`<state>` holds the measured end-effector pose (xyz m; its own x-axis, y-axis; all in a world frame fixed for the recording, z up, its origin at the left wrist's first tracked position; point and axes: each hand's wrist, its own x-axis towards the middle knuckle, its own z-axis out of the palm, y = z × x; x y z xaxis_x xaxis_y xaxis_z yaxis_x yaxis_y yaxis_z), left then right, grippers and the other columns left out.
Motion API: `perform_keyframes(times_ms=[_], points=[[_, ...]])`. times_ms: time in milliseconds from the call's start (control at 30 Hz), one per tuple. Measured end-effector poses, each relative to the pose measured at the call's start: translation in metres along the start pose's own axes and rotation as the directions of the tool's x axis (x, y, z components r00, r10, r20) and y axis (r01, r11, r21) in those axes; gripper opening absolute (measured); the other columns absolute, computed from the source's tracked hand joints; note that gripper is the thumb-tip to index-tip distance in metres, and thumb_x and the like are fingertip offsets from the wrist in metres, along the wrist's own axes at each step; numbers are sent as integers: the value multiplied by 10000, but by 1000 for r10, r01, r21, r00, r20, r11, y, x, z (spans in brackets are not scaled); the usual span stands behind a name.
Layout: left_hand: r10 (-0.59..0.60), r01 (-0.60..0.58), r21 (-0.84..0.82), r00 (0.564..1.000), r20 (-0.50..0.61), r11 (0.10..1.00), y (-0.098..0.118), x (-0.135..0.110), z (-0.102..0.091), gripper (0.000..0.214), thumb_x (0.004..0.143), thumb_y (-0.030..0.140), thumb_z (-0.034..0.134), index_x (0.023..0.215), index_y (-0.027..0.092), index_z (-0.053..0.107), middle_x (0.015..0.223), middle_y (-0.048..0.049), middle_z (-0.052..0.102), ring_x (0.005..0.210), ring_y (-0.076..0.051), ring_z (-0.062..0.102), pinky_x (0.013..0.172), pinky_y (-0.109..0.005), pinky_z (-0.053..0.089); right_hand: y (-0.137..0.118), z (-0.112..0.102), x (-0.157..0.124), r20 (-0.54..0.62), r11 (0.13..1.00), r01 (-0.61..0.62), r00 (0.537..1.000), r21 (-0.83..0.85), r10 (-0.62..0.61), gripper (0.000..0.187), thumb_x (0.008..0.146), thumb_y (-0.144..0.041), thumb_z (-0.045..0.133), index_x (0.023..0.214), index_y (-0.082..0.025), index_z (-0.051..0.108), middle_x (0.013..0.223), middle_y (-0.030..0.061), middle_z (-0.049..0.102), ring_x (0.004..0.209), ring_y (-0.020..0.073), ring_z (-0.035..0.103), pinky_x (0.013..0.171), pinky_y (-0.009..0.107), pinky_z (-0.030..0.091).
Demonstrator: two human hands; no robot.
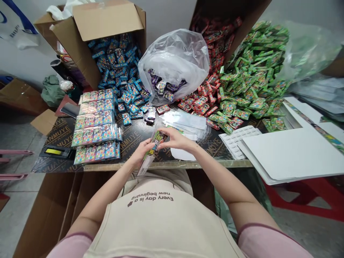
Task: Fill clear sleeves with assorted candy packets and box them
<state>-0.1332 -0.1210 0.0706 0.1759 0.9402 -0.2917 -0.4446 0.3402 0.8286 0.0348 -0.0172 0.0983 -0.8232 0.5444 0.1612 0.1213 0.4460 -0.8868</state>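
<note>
A narrow printed pack point(155, 147), dark and green with bright lettering, is held tilted at the table's front edge. Clear plastic with a barcode-like white area shows at its lower end. My left hand point(142, 152) is closed round its left side, thumb on the face. My right hand point(176, 139) grips the upper right part between thumb and fingers. Just beyond my hands lie clear flat plastic sleeves point(189, 122). A white card point(182, 154) is beside my right hand. To the left stand stacked wrapped packs point(94, 133) of small colourful boxes.
Loose blue boxes point(131, 95) spill from a carton point(107, 21). Purple boxes sit in a clear bag point(177, 53). Red boxes point(199, 102) and green boxes point(249, 82) are heaped right. Sticker sheets point(238, 139), white cardboard point(290, 154) and a black-and-yellow tool point(57, 152) flank the work area.
</note>
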Motion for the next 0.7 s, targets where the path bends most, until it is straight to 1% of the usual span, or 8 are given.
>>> perform_keyframes(times_ms=[67, 133, 167, 267, 300, 433, 600, 700], points=[[-18, 18, 23, 1000, -17, 1000, 3, 0, 2, 432, 690, 431, 759, 991, 127, 700, 848, -49, 719, 689, -140, 620, 665, -241, 444, 0, 0, -1, -12, 994, -41, 999, 97, 42, 507, 663, -419, 802, 1103, -216, 651, 914, 2, 672, 715, 137, 574, 695, 279, 478], [-16, 19, 38, 998, -60, 999, 4, 1, 3, 379, 689, 427, 754, 918, 131, 693, 777, -29, 702, 623, -128, 590, 617, -239, 426, 2, 4, -1, -160, 987, -77, 982, 140, 99, 495, 658, -386, 806, 1107, -236, 663, 942, 8, 674, 751, 149, 588, 758, 314, 497], [-4, 9, 45, 995, -96, 999, 5, 2, 3, 359, 680, 428, 754, 872, 133, 685, 741, -19, 689, 599, -123, 575, 599, -238, 419, 3, 7, -1, -297, 986, -90, 946, 142, 129, 481, 642, -370, 818, 1082, -239, 676, 942, 13, 675, 791, 164, 595, 802, 335, 497], [35, -23, 61, 977, -211, 998, 6, 7, -1, 339, 662, 450, 747, 761, 145, 638, 630, 13, 627, 531, -109, 523, 545, -230, 396, 10, 22, -2, -624, 964, -111, 743, 244, 243, 541, 582, -374, 853, 1079, -259, 674, 1005, 28, 680, 934, 200, 603, 879, 365, 488], [46, -30, 72, 972, -229, 997, 6, 8, -3, 342, 665, 462, 739, 738, 149, 621, 608, 18, 608, 517, -106, 508, 533, -228, 390, 13, 27, -3, -611, 936, -111, 731, 334, 305, 555, 586, -405, 847, 1091, -263, 668, 1025, 32, 683, 943, 202, 608, 861, 360, 499], [168, -100, 291, 961, -220, 952, 8, 10, -8, 358, 710, 478, 697, 632, 157, 560, 569, 30, 542, 515, -94, 459, 520, -220, 360, 21, 43, -7, -288, 764, -171, 857, 622, 427, 396, 673, -510, 766, 925, -211, 706, 880, 28, 718, 769, 170, 638, 735, 320, 532], [304, -135, 619, 937, -175, 774, 13, 12, -9, 471, 772, 459, 636, 467, 168, 424, 469, 44, 372, 490, -78, 346, 487, -226, 265, 18, 41, -7, -344, 737, -148, 812, 660, 471, 334, 636, -448, 808, 824, -191, 705, 762, -3, 717, 654, 138, 631, 643, 265, 530], [348, -149, 565, 900, -262, 811, 18, 17, -13, 470, 773, 477, 642, 479, 171, 441, 468, 36, 400, 510, -95, 405, 488, -223, 297, 12, 41, -12, -141, 663, -257, 863, 703, 484, 389, 626, -402, 821, 930, -193, 696, 757, -13, 716, 606, 125, 628, 549, 230, 511]])
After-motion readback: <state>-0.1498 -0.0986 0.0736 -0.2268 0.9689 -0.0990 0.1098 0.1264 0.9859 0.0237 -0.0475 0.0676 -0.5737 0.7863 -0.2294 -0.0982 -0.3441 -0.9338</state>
